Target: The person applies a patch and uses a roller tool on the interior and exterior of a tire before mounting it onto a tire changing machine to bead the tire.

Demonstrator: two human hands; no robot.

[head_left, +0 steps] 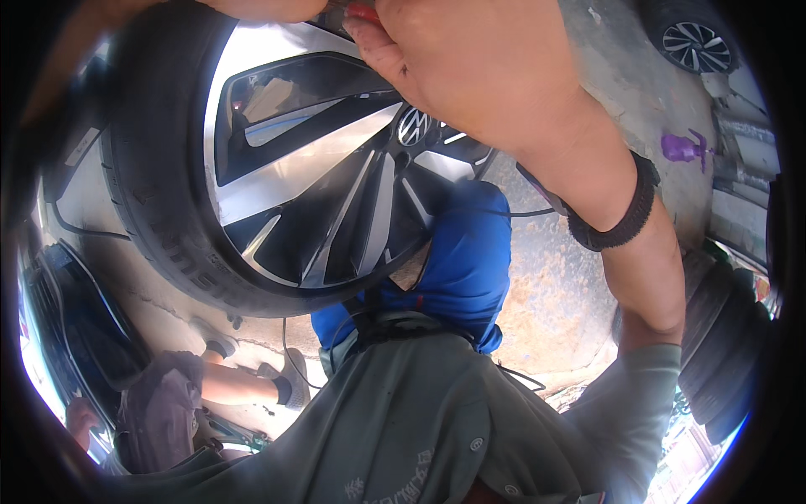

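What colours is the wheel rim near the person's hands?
The wheel rim is black and bright silver, showing best in the head view.

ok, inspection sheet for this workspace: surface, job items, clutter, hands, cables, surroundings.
Surface: worn, stained floor.
Job items: wheel with black tyre; small red item at the right hand, too cropped to identify.
Clutter: purple bottle.
Hands: right above the wheel, grip unclear; left hand cut off by the top edge.
Cables: black cord below the wheel, another near the blue-clad knee.
Surroundings: second wheel, upper right; another person's leg, lower left.
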